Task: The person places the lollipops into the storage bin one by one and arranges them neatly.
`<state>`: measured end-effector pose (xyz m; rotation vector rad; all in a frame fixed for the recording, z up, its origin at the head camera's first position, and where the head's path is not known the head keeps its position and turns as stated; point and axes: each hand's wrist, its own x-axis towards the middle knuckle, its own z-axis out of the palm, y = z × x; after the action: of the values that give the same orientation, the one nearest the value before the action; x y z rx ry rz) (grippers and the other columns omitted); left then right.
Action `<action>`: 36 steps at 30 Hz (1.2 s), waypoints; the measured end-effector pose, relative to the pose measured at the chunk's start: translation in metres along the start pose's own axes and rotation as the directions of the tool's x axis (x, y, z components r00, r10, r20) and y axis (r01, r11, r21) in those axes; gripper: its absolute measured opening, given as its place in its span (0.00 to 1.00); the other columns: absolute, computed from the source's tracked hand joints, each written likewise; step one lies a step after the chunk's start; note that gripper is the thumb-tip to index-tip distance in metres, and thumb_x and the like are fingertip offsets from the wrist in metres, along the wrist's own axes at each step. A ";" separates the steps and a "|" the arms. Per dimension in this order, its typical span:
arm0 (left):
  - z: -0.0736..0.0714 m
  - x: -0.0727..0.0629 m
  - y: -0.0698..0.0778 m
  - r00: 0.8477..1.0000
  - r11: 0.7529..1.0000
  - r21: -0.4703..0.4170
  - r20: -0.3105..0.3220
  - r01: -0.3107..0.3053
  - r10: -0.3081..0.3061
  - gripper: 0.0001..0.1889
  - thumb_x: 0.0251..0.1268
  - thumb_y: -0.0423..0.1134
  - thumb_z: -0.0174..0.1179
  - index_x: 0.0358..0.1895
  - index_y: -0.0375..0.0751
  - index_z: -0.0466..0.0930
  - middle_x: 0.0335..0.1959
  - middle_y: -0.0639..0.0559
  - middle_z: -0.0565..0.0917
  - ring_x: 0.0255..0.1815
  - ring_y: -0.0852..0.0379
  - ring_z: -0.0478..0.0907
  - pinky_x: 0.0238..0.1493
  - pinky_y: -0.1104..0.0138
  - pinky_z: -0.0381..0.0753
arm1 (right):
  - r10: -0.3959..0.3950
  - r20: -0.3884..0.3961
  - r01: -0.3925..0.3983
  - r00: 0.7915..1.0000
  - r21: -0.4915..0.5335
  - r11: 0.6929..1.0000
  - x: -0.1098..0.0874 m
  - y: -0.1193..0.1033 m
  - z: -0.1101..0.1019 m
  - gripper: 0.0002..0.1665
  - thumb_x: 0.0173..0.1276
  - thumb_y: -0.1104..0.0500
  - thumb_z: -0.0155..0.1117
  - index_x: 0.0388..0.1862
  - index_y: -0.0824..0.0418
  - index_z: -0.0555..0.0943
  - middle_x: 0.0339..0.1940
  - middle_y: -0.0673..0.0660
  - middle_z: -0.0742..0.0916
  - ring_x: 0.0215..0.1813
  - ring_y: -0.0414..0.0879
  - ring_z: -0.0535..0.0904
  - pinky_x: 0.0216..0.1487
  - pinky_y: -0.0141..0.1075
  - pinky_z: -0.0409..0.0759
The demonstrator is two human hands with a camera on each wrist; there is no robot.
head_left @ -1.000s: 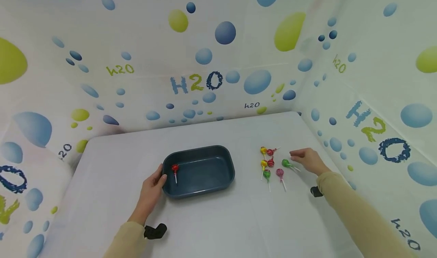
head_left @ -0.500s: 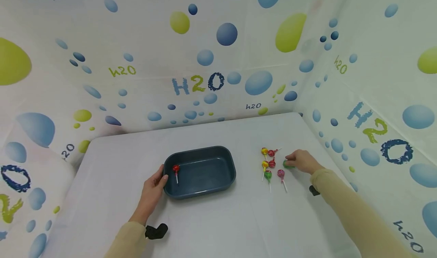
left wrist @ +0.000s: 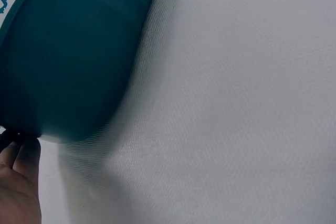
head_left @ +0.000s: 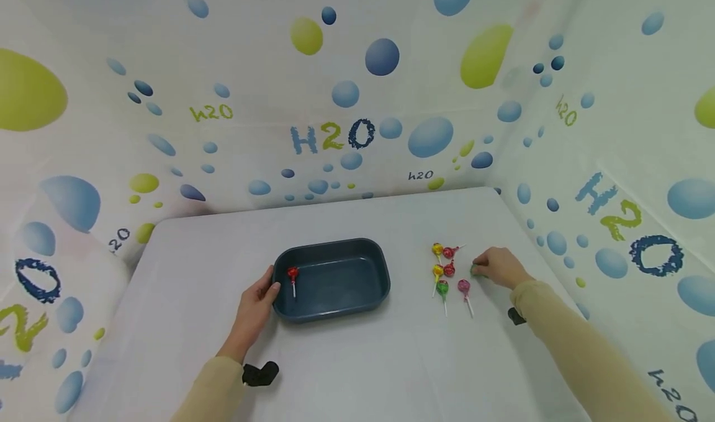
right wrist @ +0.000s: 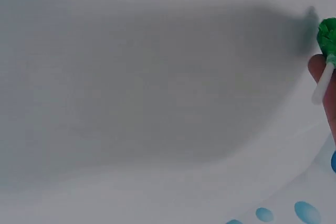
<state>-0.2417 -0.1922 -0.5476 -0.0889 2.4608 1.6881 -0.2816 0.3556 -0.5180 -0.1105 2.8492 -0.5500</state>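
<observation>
On the left, my left hand (head_left: 254,310) grips the short end of a dark blue rectangular tray (head_left: 341,288), thumb at the rim and fingers along the outer wall. A red lollipop (head_left: 293,273) lies inside it near that end. My right hand (head_left: 503,268) pinches a green lollipop (right wrist: 327,38) low over the table at the right; its white stick shows against a finger in the right wrist view. Just left of this hand lie a pink lollipop (head_left: 463,286), another green lollipop (head_left: 442,287), and two yellow and two red ones. The left wrist view shows the tray's outer wall (left wrist: 79,51).
A white cloth (head_left: 357,360) covers the table. Walls of white sheeting (head_left: 251,56) with blue and green spots stand close behind it and along both sides. The small group of lollipops sits between the tray and my right hand.
My right hand has come left and down to the green lollipop beside it and taken it between the fingertips. The left hand stays on the tray; the head view has shifted slightly.
</observation>
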 end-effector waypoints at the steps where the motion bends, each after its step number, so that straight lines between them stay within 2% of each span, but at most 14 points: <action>1: 0.000 0.000 0.000 1.000 1.000 0.001 0.001 0.003 -0.003 0.30 0.84 0.41 0.47 0.82 0.41 0.51 0.84 0.45 0.54 0.86 0.46 0.49 0.83 0.52 0.55 | 0.006 -0.021 -0.006 1.000 0.019 1.000 -0.001 0.000 -0.002 0.18 0.70 0.58 0.70 0.52 0.70 0.87 0.49 0.67 0.90 0.54 0.63 0.85 0.55 0.54 0.87; 7: 0.001 0.000 0.000 1.000 1.000 -0.002 -0.008 0.007 -0.007 0.30 0.84 0.41 0.47 0.82 0.41 0.51 0.84 0.46 0.54 0.86 0.46 0.49 0.83 0.52 0.55 | 0.072 -0.163 -0.038 0.984 0.202 0.979 -0.001 -0.017 -0.025 0.22 0.74 0.53 0.66 0.58 0.68 0.85 0.52 0.67 0.90 0.51 0.60 0.85 0.56 0.54 0.87; 10: 0.001 0.001 0.000 1.000 1.000 -0.009 -0.016 0.000 0.000 0.30 0.84 0.40 0.47 0.82 0.41 0.52 0.84 0.46 0.55 0.86 0.46 0.49 0.84 0.52 0.54 | 0.057 -0.211 0.001 0.976 0.263 0.965 0.001 -0.037 -0.032 0.23 0.75 0.52 0.65 0.59 0.67 0.84 0.51 0.66 0.90 0.51 0.58 0.86 0.56 0.54 0.87; 13: 0.002 0.001 0.000 1.000 1.000 -0.024 -0.020 -0.006 0.006 0.30 0.84 0.39 0.47 0.82 0.39 0.52 0.83 0.45 0.55 0.85 0.46 0.50 0.83 0.52 0.55 | 0.003 -0.241 0.071 0.971 0.298 0.952 0.005 -0.061 -0.034 0.22 0.75 0.52 0.65 0.58 0.66 0.85 0.50 0.66 0.90 0.49 0.56 0.88 0.54 0.51 0.88; 17: 0.004 0.000 -0.001 1.000 0.999 -0.032 -0.025 -0.004 0.003 0.30 0.84 0.39 0.47 0.82 0.39 0.52 0.84 0.45 0.55 0.85 0.47 0.50 0.83 0.53 0.55 | -0.052 -0.230 0.132 0.972 0.349 0.928 0.014 -0.101 -0.030 0.20 0.73 0.53 0.67 0.56 0.65 0.86 0.48 0.64 0.91 0.47 0.57 0.89 0.47 0.44 0.89; 20: 0.004 -0.001 -0.001 0.999 1.000 -0.020 -0.035 -0.001 0.001 0.30 0.84 0.39 0.47 0.82 0.40 0.52 0.84 0.45 0.55 0.85 0.47 0.50 0.83 0.53 0.55 | -0.077 -0.197 0.151 0.977 0.392 0.907 0.024 -0.134 -0.024 0.19 0.71 0.52 0.70 0.54 0.64 0.87 0.47 0.63 0.92 0.47 0.58 0.89 0.47 0.42 0.90; 23: 0.002 0.000 -0.001 0.999 1.000 -0.013 -0.047 -0.005 0.004 0.30 0.83 0.39 0.48 0.82 0.39 0.53 0.83 0.44 0.56 0.85 0.46 0.50 0.83 0.52 0.55 | -0.112 -0.162 0.171 0.980 0.415 0.894 0.035 -0.170 -0.017 0.18 0.69 0.51 0.72 0.50 0.62 0.88 0.46 0.61 0.92 0.45 0.55 0.90 0.47 0.42 0.90; 25: 0.000 0.000 0.000 0.998 1.000 -0.013 -0.055 -0.009 0.008 0.30 0.83 0.39 0.48 0.81 0.38 0.53 0.83 0.44 0.56 0.85 0.46 0.51 0.83 0.52 0.55 | -0.149 -0.147 0.197 0.978 0.414 0.889 0.043 -0.194 -0.010 0.16 0.68 0.52 0.73 0.48 0.62 0.89 0.44 0.60 0.92 0.42 0.50 0.90 0.46 0.42 0.90; 28: -0.001 0.001 0.000 0.997 1.000 -0.018 -0.067 -0.024 0.023 0.29 0.83 0.38 0.48 0.81 0.37 0.54 0.82 0.42 0.57 0.84 0.44 0.52 0.83 0.50 0.56 | -0.210 -0.122 0.241 0.970 0.370 0.897 0.053 -0.229 0.000 0.14 0.68 0.53 0.73 0.45 0.61 0.90 0.40 0.58 0.92 0.38 0.45 0.89 0.42 0.39 0.90; 32: 0.001 0.000 -0.001 0.997 0.999 -0.033 -0.070 -0.025 0.023 0.29 0.82 0.37 0.49 0.81 0.37 0.55 0.82 0.41 0.58 0.84 0.43 0.53 0.82 0.51 0.57 | -0.296 -0.070 0.304 0.953 0.263 0.916 0.064 -0.269 0.019 0.11 0.66 0.53 0.74 0.39 0.60 0.91 0.32 0.53 0.92 0.31 0.40 0.84 0.36 0.31 0.85; 36: 0.004 -0.003 -0.003 0.997 0.998 -0.049 -0.068 -0.029 0.026 0.29 0.81 0.36 0.51 0.80 0.36 0.56 0.81 0.40 0.59 0.83 0.43 0.54 0.81 0.51 0.58 | -0.362 0.007 0.357 0.932 0.159 0.921 0.074 -0.300 0.041 0.10 0.66 0.54 0.75 0.30 0.60 0.91 0.24 0.51 0.89 0.25 0.39 0.78 0.31 0.30 0.80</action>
<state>-0.2385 -0.1894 -0.5514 -0.1207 2.4787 1.7874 -0.3342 0.0544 -0.4585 -0.6199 2.7480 -0.8291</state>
